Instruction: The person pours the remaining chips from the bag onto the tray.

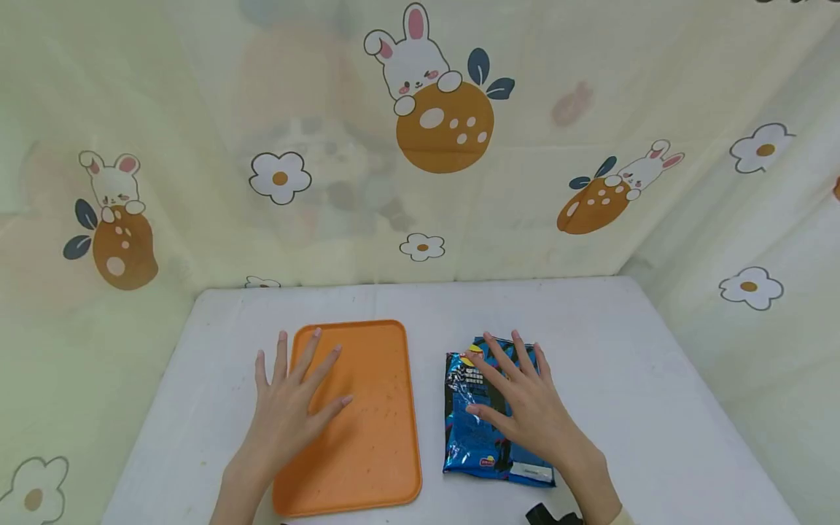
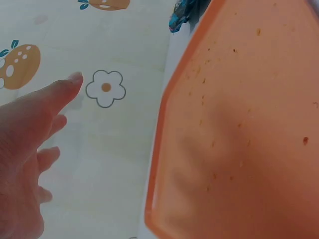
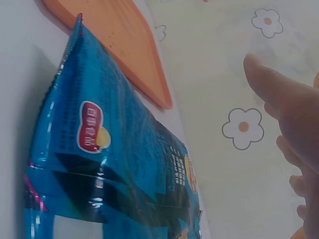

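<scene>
Blue, glossy film forms the packet (image 1: pixel 474 437), which lies face up on the table to the right of the tray, apart from it. Its upper edge is stepped; whether a second packet lies underneath cannot be told. A red badge (image 3: pixel 90 127) marks one end, near a pale panel (image 1: pixel 531 471).

Right hand (image 1: pixel 534 412): palm down over the packet, fingers straight and spread wide, holding nothing. The right wrist view shows a gap between thumb and film, so the hand appears raised.

Left hand (image 1: pixel 284 415): over the left edge of the orange tray (image 1: pixel 377 445), fingers likewise extended and fanned, holding nothing. Fingertip contact with the tray cannot be confirmed. Small brown specks (image 2: pixel 305 141) dot the tray surface.

Handling notes, by judgement: both hands appear to be in a ready position. Keep wrists level and fingers relaxed so that neither item is nudged. For any grip on the packet, bring thumb and fingers to opposite side edges and apply light pressure; slick film is likely to slide, and a hard squeeze could crush the contents. Steady the tray by its raised rim, keeping fingertips off the specks.

Surroundings: the white table (image 1: pixel 656 415) extends to a cream curtain (image 1: pixel 525 248) printed with rabbits and flowers. A black object (image 1: pixel 550 516) is cut off at the lower frame edge, beside the right forearm; its identity is unclear.
</scene>
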Demonstrator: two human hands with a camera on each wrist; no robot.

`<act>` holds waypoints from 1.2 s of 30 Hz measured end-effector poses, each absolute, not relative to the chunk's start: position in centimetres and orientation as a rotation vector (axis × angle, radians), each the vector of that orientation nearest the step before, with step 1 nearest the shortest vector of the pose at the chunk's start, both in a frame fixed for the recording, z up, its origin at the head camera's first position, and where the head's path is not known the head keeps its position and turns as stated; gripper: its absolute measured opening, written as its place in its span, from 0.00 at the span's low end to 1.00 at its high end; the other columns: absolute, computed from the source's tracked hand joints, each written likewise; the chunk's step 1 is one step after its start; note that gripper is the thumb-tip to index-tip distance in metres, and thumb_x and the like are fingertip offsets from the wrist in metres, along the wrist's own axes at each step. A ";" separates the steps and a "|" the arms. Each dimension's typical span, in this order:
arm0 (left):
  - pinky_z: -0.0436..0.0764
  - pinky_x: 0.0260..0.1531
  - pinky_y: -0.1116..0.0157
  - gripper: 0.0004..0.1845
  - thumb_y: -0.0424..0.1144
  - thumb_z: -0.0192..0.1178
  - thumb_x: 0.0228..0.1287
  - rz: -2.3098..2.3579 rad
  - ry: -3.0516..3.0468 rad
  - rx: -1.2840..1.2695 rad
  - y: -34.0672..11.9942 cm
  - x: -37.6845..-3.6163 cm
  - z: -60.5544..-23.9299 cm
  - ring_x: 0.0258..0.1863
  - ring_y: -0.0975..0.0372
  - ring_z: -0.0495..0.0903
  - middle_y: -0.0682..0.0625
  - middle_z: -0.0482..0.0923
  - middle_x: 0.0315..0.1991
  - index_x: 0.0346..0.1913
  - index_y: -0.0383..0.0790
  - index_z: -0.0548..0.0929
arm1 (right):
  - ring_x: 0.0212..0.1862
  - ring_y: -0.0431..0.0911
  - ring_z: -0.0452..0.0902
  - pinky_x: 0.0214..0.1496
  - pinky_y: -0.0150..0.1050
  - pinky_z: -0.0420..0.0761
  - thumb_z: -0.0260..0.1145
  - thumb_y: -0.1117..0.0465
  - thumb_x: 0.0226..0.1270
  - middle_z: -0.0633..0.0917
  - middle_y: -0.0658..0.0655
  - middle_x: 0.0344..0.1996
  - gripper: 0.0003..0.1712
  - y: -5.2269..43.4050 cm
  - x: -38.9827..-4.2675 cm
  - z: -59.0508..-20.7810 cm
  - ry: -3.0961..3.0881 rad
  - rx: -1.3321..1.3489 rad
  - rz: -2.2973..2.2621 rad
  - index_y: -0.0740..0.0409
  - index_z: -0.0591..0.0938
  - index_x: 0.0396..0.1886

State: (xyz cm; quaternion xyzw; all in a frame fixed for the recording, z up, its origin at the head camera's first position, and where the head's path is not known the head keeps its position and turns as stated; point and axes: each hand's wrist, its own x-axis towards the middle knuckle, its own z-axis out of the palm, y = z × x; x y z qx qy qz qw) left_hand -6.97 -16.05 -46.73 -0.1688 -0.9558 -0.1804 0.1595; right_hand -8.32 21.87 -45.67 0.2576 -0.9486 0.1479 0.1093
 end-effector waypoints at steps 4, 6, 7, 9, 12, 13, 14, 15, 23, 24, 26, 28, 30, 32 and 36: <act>0.43 0.68 0.25 0.43 0.55 0.73 0.59 -0.507 -2.742 -0.463 -16.0 -6.8 -46.8 0.80 0.33 0.40 0.47 0.51 0.83 0.77 0.53 0.69 | 0.81 0.70 0.43 0.77 0.73 0.42 0.58 0.29 0.70 0.61 0.60 0.81 0.43 21.9 -8.3 -45.8 -2.786 0.761 0.448 0.42 0.67 0.79; 0.46 0.67 0.25 0.42 0.54 0.73 0.60 -0.516 -2.738 -0.441 -16.0 -6.8 -46.9 0.79 0.31 0.44 0.44 0.56 0.81 0.76 0.51 0.70 | 0.81 0.71 0.43 0.76 0.74 0.43 0.57 0.28 0.71 0.61 0.60 0.81 0.43 22.0 -8.3 -45.8 -2.777 0.764 0.450 0.43 0.68 0.79; 0.48 0.67 0.26 0.41 0.53 0.73 0.61 -0.519 -2.736 -0.424 -16.0 -6.8 -47.0 0.79 0.31 0.46 0.42 0.58 0.80 0.76 0.50 0.71 | 0.81 0.71 0.44 0.76 0.74 0.44 0.56 0.28 0.71 0.61 0.60 0.81 0.43 22.0 -8.3 -45.8 -2.773 0.766 0.451 0.43 0.68 0.79; 0.55 0.66 0.27 0.39 0.50 0.72 0.62 -0.530 -2.723 -0.393 -16.0 -6.8 -47.1 0.77 0.30 0.52 0.39 0.62 0.78 0.75 0.48 0.72 | 0.80 0.71 0.45 0.75 0.75 0.45 0.54 0.27 0.72 0.61 0.60 0.81 0.43 22.0 -8.4 -45.7 -2.762 0.770 0.451 0.44 0.68 0.78; 0.65 0.62 0.30 0.35 0.45 0.72 0.64 -0.555 -2.685 -0.343 -16.3 -6.8 -47.4 0.74 0.31 0.60 0.35 0.66 0.75 0.72 0.43 0.75 | 0.80 0.72 0.47 0.74 0.75 0.46 0.55 0.28 0.72 0.61 0.61 0.80 0.43 21.9 -8.5 -45.6 -2.749 0.776 0.456 0.45 0.68 0.78; 0.68 0.61 0.30 0.34 0.44 0.72 0.63 -0.561 -2.678 -0.326 -16.4 -6.8 -47.6 0.73 0.31 0.62 0.34 0.67 0.75 0.72 0.42 0.76 | 0.80 0.72 0.47 0.74 0.76 0.46 0.55 0.28 0.72 0.61 0.61 0.80 0.43 21.9 -8.5 -45.6 -2.746 0.779 0.460 0.45 0.68 0.78; 0.70 0.59 0.31 0.34 0.43 0.73 0.63 -0.575 -2.670 -0.309 -16.6 -6.9 -47.7 0.72 0.30 0.64 0.34 0.68 0.74 0.71 0.41 0.76 | 0.80 0.72 0.47 0.74 0.76 0.46 0.55 0.28 0.72 0.61 0.61 0.80 0.43 21.9 -8.5 -45.5 -2.745 0.781 0.464 0.45 0.68 0.79; 0.70 0.59 0.31 0.33 0.42 0.73 0.63 -0.595 -2.668 -0.289 -16.7 -6.8 -47.8 0.70 0.30 0.66 0.33 0.68 0.73 0.70 0.39 0.77 | 0.80 0.72 0.47 0.74 0.76 0.47 0.55 0.28 0.72 0.61 0.61 0.80 0.44 21.9 -8.5 -45.5 -2.745 0.781 0.462 0.45 0.68 0.79; 0.75 0.53 0.32 0.31 0.40 0.69 0.68 -0.773 -2.769 -0.071 -17.1 -6.2 -48.4 0.61 0.31 0.75 0.27 0.72 0.68 0.71 0.34 0.74 | 0.80 0.72 0.47 0.74 0.75 0.47 0.56 0.27 0.71 0.61 0.60 0.81 0.45 22.0 -8.4 -45.6 -2.760 0.781 0.462 0.42 0.65 0.80; 0.76 0.52 0.33 0.31 0.40 0.68 0.69 -0.793 -2.780 -0.046 -17.1 -6.1 -48.4 0.61 0.31 0.75 0.26 0.72 0.67 0.71 0.33 0.74 | 0.80 0.72 0.47 0.74 0.75 0.47 0.56 0.28 0.71 0.61 0.60 0.81 0.45 22.0 -8.3 -45.6 -2.760 0.783 0.464 0.42 0.65 0.80; 0.77 0.53 0.34 0.31 0.40 0.66 0.71 -0.820 -2.814 0.006 -17.2 -6.0 -48.6 0.61 0.32 0.75 0.26 0.72 0.67 0.72 0.31 0.72 | 0.80 0.72 0.47 0.74 0.76 0.48 0.56 0.27 0.71 0.61 0.60 0.81 0.45 22.0 -8.3 -45.7 -2.761 0.786 0.466 0.41 0.65 0.80; 0.78 0.53 0.36 0.31 0.40 0.64 0.72 -0.840 -2.838 0.048 -17.3 -5.9 -48.8 0.61 0.33 0.75 0.27 0.73 0.66 0.72 0.30 0.71 | 0.80 0.72 0.47 0.73 0.76 0.49 0.55 0.27 0.71 0.61 0.60 0.80 0.45 22.0 -8.3 -45.7 -2.758 0.787 0.468 0.42 0.65 0.80; 0.78 0.54 0.37 0.31 0.40 0.63 0.73 -0.857 -2.860 0.087 -17.4 -5.8 -49.0 0.61 0.34 0.75 0.28 0.73 0.66 0.73 0.30 0.69 | 0.80 0.72 0.48 0.73 0.77 0.50 0.53 0.26 0.71 0.62 0.61 0.80 0.45 22.0 -8.3 -45.8 -2.751 0.788 0.467 0.44 0.67 0.79; 0.78 0.55 0.38 0.32 0.40 0.62 0.73 -0.873 -2.877 0.127 -17.5 -5.8 -49.2 0.61 0.35 0.75 0.28 0.73 0.66 0.74 0.29 0.68 | 0.80 0.71 0.48 0.72 0.77 0.51 0.53 0.25 0.71 0.62 0.61 0.80 0.45 22.0 -8.2 -45.8 -2.748 0.788 0.461 0.45 0.68 0.78; 0.78 0.55 0.38 0.32 0.40 0.60 0.75 -0.901 -2.916 0.229 -17.7 -5.4 -49.8 0.60 0.34 0.76 0.26 0.74 0.64 0.74 0.27 0.67 | 0.80 0.71 0.48 0.72 0.77 0.52 0.56 0.27 0.71 0.62 0.61 0.80 0.45 21.9 -8.1 -46.0 -2.764 0.796 0.461 0.45 0.67 0.79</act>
